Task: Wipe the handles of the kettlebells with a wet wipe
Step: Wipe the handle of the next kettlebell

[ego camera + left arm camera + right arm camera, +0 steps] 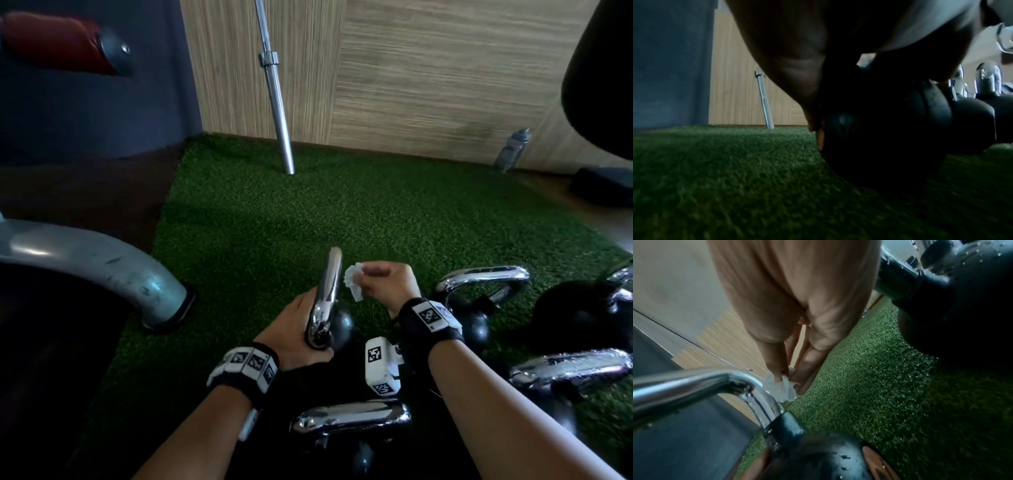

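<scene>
A crumpled white wet wipe point(352, 281) is pinched between the thumb and fingertips of the right hand point(387, 284), and it is held just beside the chrome handle point(329, 281) of a small black kettlebell point(337, 330); in the right wrist view the wipe point(782, 390) is seen at the bend of that handle point(748, 386), though contact cannot be confirmed. The kettlebell is gripped low, around its body and the base of the handle, by the left hand point(298, 337), whose fingers are curled round it. The ball is seen standing on green artificial turf point(260, 219). Four further kettlebells with chrome handles are crowded to the right and toward the person: one point(479, 294) behind the right wrist, one point(352, 421) between the forearms, one point(575, 373) past the right forearm, and one point(589, 308) at the right edge, partly cut off. Five are thus counted. Farther out, one steel barbell point(277, 106) is leaned against a wood-panelled wall point(445, 75), one water bottle point(512, 149) is stood at the wall's foot, and a grey curved machine leg point(102, 267) is planted at the turf's left edge.
</scene>
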Demonstrator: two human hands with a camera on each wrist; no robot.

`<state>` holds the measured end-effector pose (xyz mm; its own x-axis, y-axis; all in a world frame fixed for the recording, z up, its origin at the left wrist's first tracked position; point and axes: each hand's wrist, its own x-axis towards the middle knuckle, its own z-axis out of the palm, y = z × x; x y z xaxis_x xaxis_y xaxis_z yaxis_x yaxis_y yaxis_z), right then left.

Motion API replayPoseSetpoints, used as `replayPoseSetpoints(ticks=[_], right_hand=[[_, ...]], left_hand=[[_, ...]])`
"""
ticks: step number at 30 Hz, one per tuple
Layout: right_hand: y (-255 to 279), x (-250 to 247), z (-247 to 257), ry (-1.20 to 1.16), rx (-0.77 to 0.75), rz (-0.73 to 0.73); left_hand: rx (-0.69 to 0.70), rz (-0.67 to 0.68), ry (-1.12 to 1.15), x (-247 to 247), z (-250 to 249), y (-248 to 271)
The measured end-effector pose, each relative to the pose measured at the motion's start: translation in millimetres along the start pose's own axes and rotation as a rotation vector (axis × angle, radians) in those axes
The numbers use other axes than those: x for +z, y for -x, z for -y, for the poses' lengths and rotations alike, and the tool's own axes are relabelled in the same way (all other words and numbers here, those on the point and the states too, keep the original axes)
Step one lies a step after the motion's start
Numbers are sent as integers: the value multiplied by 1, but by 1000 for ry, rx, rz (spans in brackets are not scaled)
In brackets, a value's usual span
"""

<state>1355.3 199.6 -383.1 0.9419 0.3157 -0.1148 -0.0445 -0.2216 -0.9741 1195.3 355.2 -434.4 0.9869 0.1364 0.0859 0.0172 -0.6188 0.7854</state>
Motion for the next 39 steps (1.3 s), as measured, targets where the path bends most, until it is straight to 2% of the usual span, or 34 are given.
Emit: replayPoseSetpoints(ticks=[3, 8, 12, 14, 18, 20, 23, 26, 29, 35, 39], right_hand=[[-1, 12, -6, -14, 31, 2], [4, 20, -10, -8, 48, 47], [4, 18, -2, 101, 14, 104], [2, 19, 6, 149, -25, 96], [3, 20, 13, 118, -136, -27], [3, 20, 6, 115, -138, -6], [6, 20, 6, 265, -117, 57], [6, 20, 23, 346, -225, -18], [6, 22, 35, 305, -347, -112], [9, 23, 45, 397, -429, -80], [14, 20, 53, 481, -538, -60]], left_hand=[[23, 62, 45, -7, 2, -3], [22, 32, 63, -1, 5, -1], [68, -2, 16, -1, 2, 3], [78, -51, 27, 3, 0, 6], [42, -115, 49, 8, 0, 7], [41, -128, 30, 9, -1, 7], [44, -137, 24, 8, 0, 6], [12, -97, 31, 5, 2, 3], [-35, -57, 50, 3, 7, 0], [-52, -35, 52, 2, 10, -3], [-38, -19, 19, 0, 11, -4]])
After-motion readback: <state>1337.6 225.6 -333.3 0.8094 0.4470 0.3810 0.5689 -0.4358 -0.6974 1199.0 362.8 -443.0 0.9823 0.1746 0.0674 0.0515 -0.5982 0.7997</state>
